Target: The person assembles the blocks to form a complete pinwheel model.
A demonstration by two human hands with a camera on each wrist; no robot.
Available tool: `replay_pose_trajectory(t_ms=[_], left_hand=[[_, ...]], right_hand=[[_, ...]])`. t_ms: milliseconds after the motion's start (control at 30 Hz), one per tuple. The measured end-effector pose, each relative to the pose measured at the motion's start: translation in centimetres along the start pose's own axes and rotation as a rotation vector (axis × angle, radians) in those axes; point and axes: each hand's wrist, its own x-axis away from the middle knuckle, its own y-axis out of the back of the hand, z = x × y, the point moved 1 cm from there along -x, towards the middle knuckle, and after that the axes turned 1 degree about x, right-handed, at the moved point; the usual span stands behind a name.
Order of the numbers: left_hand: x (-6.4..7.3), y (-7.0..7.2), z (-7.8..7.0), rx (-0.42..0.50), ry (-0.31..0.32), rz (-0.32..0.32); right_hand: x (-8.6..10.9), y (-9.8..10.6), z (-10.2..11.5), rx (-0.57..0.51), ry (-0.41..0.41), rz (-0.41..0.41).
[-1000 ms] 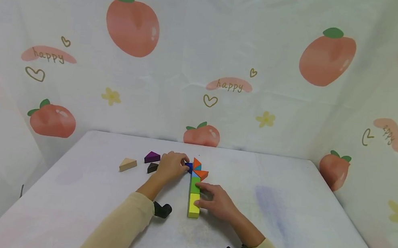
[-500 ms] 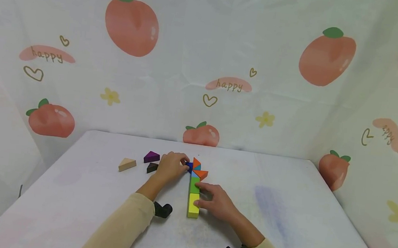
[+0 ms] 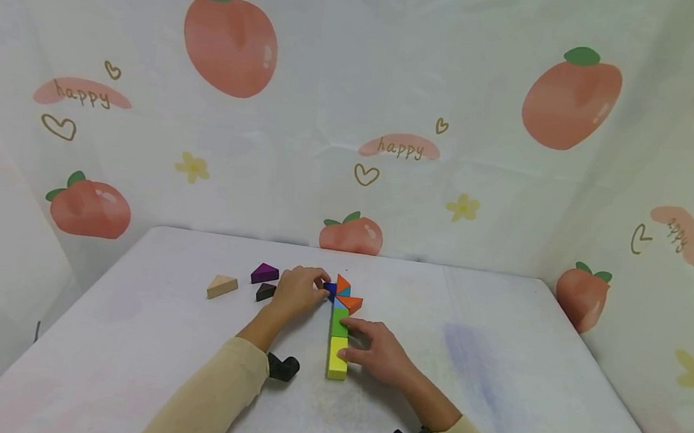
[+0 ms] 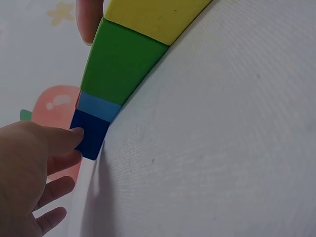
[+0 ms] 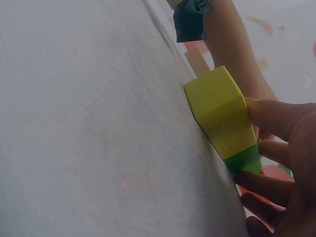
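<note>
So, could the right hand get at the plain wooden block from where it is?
Probably not directly: between the right hand and the plain wooden block lie the row of blocks and the left hand. Lifting over both might work, though.

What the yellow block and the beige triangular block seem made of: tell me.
Yellow block: probably painted wood, smooth and low-sheen; its faces are evenly coloured, though plastic is possible.
Beige triangular block: likely bare wood, matt-looking; its pale tan suggests so, but it's too small to show grain.
</note>
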Motion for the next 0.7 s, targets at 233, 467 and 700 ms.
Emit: replay_pose_trajectory(t_ms=[233,467,700], left_hand=[[0.0,0.1,0.0,0.002,0.000,0.005],[0.0,0.7,0.0,-0.003,-0.008,0.004],[0.1,1.7,0.4,-0.015,-0.035,-0.012]], right_hand=[[0.0,0.0,0.1,-0.004,-0.008,0.002],[0.0,0.1,0.5,-0.004,-0.039,0.003],[0.1,0.1,0.5,-0.009,-0.053,0.007]])
